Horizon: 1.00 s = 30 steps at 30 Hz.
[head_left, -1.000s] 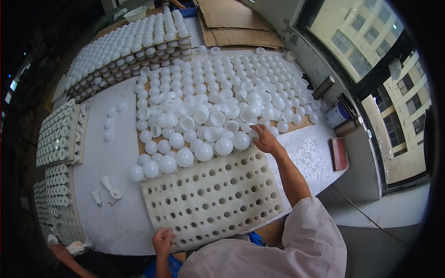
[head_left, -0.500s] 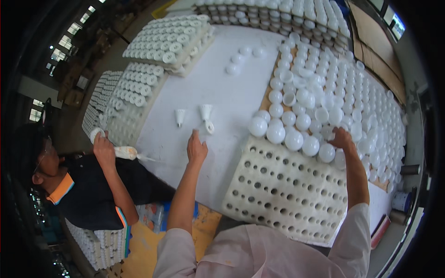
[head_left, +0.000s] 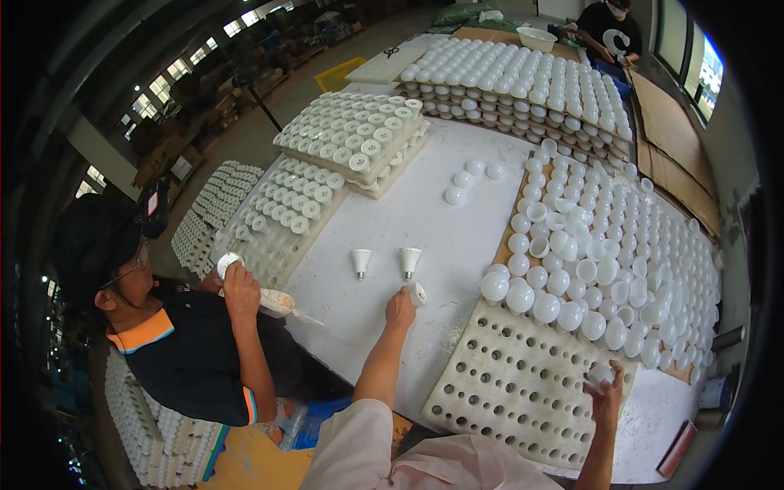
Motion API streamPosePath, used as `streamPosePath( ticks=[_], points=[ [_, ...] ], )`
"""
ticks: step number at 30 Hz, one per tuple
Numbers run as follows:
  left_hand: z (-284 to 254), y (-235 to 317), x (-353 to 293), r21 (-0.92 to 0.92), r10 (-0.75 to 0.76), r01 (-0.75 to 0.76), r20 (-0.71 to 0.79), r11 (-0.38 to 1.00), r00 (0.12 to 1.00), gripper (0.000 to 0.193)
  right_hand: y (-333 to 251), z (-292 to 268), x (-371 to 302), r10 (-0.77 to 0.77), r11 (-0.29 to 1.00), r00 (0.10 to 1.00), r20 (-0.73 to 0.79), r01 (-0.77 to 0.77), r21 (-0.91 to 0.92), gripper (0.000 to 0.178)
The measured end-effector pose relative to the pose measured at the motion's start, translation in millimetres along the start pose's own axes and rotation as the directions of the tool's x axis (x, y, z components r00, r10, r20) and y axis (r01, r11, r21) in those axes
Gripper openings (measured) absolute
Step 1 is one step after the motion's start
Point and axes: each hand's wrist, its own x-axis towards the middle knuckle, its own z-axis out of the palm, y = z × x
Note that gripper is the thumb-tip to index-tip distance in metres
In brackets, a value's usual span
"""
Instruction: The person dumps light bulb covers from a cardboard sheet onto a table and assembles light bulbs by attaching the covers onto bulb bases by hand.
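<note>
My left hand [head_left: 400, 310] is closed on a white lamp housing [head_left: 419, 294] just above the table; its pale round end faces away from my fingers. Beyond it, two white cone-shaped lamp housings [head_left: 361, 263] rest on the table, metal caps toward me. On the right, my right hand [head_left: 605, 396] grips a translucent white dome cover [head_left: 599, 374] over the right edge of a foam tray [head_left: 498, 384] full of holes. Past the tray lie rows of white dome covers [head_left: 546, 307] on a brown board, some loose on top.
A co-worker [head_left: 188, 351] at left holds a round white lamp part [head_left: 229, 263] and a filled piping bag [head_left: 278, 301]. Foam trays of lamp housings [head_left: 347, 137] stand beyond. Several loose domes [head_left: 457, 196] lie mid-table; stacked dome boards [head_left: 514, 73] fill the far end. Another person [head_left: 608, 37] is behind.
My right hand has drawn back from the dome rows to the foam tray, bringing a dome cover. The left hand now holds the lamp housing that lay before it. The view has shifted.
</note>
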Motion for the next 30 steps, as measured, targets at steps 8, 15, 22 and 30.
streamPosePath(
  ticks=[8, 15, 22, 30],
  points=[
    [40.9, 28.5, -121.4, -0.933, 0.072, 0.07, 0.102, 0.352, 0.992, 0.041, 57.8, -22.5, -62.3, 0.216, 0.893, 0.973, 0.085, -0.232, 0.385, 0.065],
    [20.6, 100.1, -238.3, -0.884, 0.468, 0.423, 0.293, -0.201, 0.834, 0.049, 109.3, -3.8, -22.4, 0.283, 0.849, 0.792, 0.541, -0.47, 0.244, 0.074],
    [12.3, 137.9, -282.7, -0.901, 0.705, 0.321, 0.428, 0.29, 0.565, 0.04, 82.7, 2.9, -59.9, 0.189, 0.903, 0.775, 0.603, -0.379, 0.205, 0.087],
    [-5.4, 148.0, -291.9, -0.868, 0.728, 0.196, 0.49, 0.456, 0.48, 0.042, 79.3, 1.3, -79.7, 0.023, 0.95, 0.775, 0.632, 0.181, -0.256, 0.087]
  ],
)
